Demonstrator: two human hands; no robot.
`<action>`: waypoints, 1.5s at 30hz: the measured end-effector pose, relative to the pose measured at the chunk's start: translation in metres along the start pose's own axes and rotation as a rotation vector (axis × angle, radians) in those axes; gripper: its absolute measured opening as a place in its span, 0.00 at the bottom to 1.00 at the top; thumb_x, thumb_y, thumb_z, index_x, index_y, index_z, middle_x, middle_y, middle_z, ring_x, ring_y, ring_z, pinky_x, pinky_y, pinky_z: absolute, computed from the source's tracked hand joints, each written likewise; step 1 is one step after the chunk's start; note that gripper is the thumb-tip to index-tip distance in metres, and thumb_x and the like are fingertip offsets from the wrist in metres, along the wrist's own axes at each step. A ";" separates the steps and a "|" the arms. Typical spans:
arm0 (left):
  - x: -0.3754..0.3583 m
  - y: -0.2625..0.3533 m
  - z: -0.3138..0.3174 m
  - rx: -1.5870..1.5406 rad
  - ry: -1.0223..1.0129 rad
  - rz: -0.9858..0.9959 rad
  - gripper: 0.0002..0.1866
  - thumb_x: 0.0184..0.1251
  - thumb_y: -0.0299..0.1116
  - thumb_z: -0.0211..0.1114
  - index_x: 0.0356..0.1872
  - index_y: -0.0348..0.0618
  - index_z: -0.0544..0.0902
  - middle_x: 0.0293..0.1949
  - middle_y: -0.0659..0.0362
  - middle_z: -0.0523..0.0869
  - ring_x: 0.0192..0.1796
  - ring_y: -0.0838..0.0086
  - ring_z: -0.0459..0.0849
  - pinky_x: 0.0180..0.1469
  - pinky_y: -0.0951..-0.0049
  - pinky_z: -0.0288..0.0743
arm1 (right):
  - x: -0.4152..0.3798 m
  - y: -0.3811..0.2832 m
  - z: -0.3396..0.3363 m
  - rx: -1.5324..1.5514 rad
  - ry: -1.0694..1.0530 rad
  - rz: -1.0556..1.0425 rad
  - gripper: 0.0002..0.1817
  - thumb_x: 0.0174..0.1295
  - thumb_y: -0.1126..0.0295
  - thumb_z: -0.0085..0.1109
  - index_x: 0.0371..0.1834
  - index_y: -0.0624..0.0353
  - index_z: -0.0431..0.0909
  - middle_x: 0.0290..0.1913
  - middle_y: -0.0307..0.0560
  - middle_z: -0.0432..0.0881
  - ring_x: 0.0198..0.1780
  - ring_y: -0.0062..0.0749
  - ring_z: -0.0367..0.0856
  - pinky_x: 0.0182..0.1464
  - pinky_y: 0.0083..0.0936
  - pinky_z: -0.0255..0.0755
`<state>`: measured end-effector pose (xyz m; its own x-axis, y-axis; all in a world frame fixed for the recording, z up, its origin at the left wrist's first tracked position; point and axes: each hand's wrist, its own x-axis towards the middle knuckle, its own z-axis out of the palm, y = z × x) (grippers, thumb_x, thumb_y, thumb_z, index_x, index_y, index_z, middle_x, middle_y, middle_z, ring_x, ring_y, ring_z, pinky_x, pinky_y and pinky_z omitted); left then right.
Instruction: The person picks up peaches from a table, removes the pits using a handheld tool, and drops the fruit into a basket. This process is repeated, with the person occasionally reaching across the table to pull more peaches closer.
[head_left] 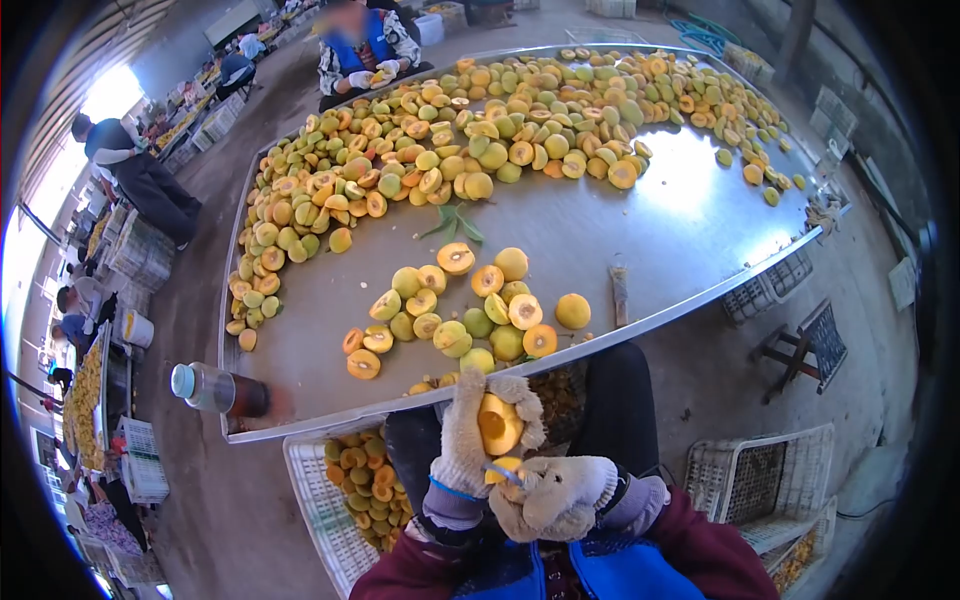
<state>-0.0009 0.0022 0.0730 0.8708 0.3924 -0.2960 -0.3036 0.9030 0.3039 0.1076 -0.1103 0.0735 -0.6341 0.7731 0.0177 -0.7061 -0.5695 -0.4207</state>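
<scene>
My left hand (463, 428), in a grey knit glove, is wrapped round a hollowed yellow peach half (499, 424), its cut face turned up. Just below it, my right hand (560, 494), gloved too, is closed on a small pitting knife (491, 467) whose metal edge shows beside a yellow piece of fruit (505, 470). The handle is hidden inside the fingers. Both hands are over my lap at the near edge of the metal table (560, 230). On the table ahead lies a small group of cut peaches (453, 338), some with pits showing.
A large heap of halved peaches (520, 115) covers the table's far side. At the left corner lies a bottle (218, 390) of dark liquid. A crate (335, 530) of peach halves stands by my legs, another crate (760, 480) at right. Across the table sits a person (365, 55).
</scene>
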 end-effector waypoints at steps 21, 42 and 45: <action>0.101 0.077 -0.120 2.106 0.734 0.148 0.43 0.48 0.50 0.74 0.66 0.45 0.71 0.65 0.48 0.73 0.65 0.54 0.74 0.65 0.61 0.70 | -0.006 -0.028 0.001 -0.397 0.663 0.291 0.10 0.65 0.59 0.59 0.37 0.48 0.68 0.20 0.30 0.70 0.17 0.12 0.66 0.17 0.12 0.59; -0.005 0.014 -0.026 0.602 0.262 0.452 0.33 0.73 0.62 0.48 0.55 0.38 0.74 0.47 0.51 0.82 0.50 0.66 0.82 0.56 0.65 0.76 | 0.027 -0.020 0.002 -0.909 0.938 0.156 0.15 0.63 0.54 0.57 0.42 0.53 0.76 0.20 0.38 0.80 0.20 0.25 0.81 0.27 0.25 0.73; -0.010 0.004 -0.015 0.639 0.277 0.499 0.31 0.74 0.59 0.48 0.55 0.37 0.74 0.47 0.50 0.82 0.50 0.65 0.82 0.57 0.65 0.75 | 0.027 -0.018 0.005 -1.045 0.988 0.190 0.16 0.62 0.52 0.57 0.42 0.52 0.76 0.23 0.43 0.82 0.25 0.35 0.84 0.31 0.32 0.76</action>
<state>-0.0169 0.0044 0.0642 0.5423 0.8212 -0.1773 -0.2771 0.3741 0.8850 0.1019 -0.0804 0.0860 0.0871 0.8296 -0.5515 0.1841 -0.5575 -0.8095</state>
